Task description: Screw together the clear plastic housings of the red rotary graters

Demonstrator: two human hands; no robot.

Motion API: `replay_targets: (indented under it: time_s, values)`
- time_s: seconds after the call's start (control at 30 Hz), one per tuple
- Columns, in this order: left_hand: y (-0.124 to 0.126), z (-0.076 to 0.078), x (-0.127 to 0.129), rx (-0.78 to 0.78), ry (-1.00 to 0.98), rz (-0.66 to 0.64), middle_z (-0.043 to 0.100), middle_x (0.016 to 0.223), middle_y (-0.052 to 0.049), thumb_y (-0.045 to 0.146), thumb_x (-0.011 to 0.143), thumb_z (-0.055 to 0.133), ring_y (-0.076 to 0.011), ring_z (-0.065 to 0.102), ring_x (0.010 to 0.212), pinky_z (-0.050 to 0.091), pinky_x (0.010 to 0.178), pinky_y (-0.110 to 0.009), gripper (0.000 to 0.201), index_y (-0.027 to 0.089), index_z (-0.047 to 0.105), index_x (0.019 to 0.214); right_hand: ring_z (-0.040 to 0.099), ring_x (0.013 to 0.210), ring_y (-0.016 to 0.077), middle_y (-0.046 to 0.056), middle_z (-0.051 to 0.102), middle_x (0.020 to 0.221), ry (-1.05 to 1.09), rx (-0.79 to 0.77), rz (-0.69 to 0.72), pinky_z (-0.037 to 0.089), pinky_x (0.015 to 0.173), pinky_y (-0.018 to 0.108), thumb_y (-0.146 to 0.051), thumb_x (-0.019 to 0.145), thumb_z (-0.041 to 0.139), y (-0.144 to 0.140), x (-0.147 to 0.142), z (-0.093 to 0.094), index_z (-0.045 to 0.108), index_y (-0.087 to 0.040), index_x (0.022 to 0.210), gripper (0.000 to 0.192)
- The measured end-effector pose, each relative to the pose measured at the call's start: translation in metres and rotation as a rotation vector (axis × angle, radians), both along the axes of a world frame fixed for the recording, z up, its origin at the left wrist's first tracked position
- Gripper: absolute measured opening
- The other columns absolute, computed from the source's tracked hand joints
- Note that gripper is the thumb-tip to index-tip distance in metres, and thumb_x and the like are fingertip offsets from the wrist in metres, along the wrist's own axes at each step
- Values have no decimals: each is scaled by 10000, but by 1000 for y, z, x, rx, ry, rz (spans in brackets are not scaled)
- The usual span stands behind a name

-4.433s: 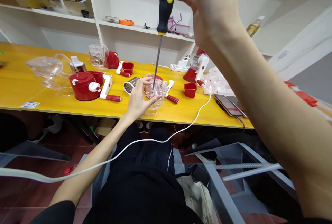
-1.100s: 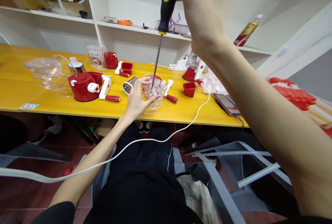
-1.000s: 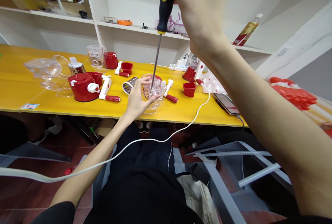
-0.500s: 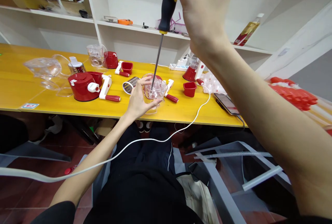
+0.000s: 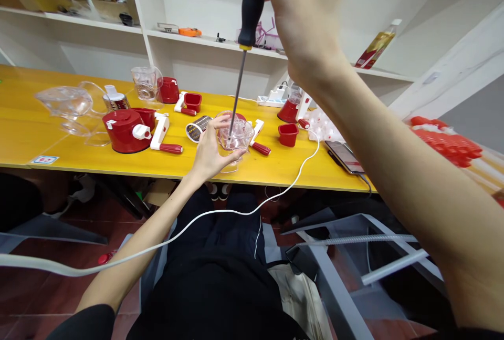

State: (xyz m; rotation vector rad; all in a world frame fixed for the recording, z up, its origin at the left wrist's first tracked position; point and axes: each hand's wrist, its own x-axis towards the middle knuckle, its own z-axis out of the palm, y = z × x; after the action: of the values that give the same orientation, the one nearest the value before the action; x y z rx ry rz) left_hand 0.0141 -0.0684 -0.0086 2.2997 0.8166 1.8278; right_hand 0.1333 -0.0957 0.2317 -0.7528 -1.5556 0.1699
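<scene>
While our left hand (image 5: 210,152) is gripping the clear plastic part (image 5: 241,134) between thumb and fingers near the front of the yellow table (image 5: 273,169), our right hand (image 5: 306,11) is clasping the screwdriver (image 5: 251,17) by its dark handle. The shaft is slanting down into the part; we are not making out its tip. The grater drum (image 5: 199,128) is lying just beside our left hand, the white crank (image 5: 256,131) beside the part.
</scene>
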Motion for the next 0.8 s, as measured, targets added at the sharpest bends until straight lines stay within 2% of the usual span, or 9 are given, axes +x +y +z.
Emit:
replay_targets:
  time_s: [0.07,0.13,0.3,0.4,0.53,0.63,0.7,0.8]
  values:
    - [0,0,0,-5,0,2,595,1420,-132,733,779,723,-335,580,1355,488,1061,-594,696,289,441,1235,353,664,-179,-84,319,645,45,14,-34,362,741,-114,-337,707,610,2,1,1,380,-71,796,362]
    - [1,-1,0,-8,2,6,593,1420,-134,739,775,722,-335,586,1346,488,1061,-592,701,287,441,1231,431,717,-168,-87,336,665,82,30,-13,435,809,-86,-302,682,628,3,2,2,352,-87,785,365]
    - [0,0,-1,-22,20,13,587,1429,-142,732,777,725,-341,585,1345,479,1067,-605,703,280,433,1231,476,693,-131,-100,467,821,189,-20,142,488,753,35,-203,719,562,-2,-1,2,384,-96,935,300]
    - [0,0,-1,-26,13,11,586,1428,-147,737,777,722,-348,583,1347,470,1075,-615,705,277,439,1230,474,699,-139,-94,471,835,222,-49,141,488,782,26,-215,754,531,-3,-1,2,413,-86,946,260]
    - [0,-1,0,-25,6,2,582,1436,-143,734,779,722,-347,585,1344,466,1076,-614,698,288,435,1232,418,721,-162,-94,507,859,92,13,43,403,745,-11,-352,642,635,-1,3,3,497,-57,886,407]
    - [1,-1,0,-33,11,-1,573,1442,-140,727,775,730,-351,570,1358,465,1081,-610,704,290,434,1241,443,772,-158,-98,515,804,46,36,-43,386,783,-15,-380,630,611,1,7,5,550,-58,930,444]
    - [1,-1,0,-33,12,3,575,1437,-142,727,773,732,-349,568,1360,465,1081,-612,707,287,435,1240,453,806,-160,-99,474,744,83,28,-51,393,843,-36,-343,636,598,0,8,7,527,-55,892,392]
    - [0,-1,0,-25,8,6,585,1427,-145,732,778,724,-341,583,1345,467,1076,-622,698,286,434,1229,399,753,-157,-85,374,665,89,25,-19,362,791,-43,-344,639,582,-2,9,8,424,-60,764,348]
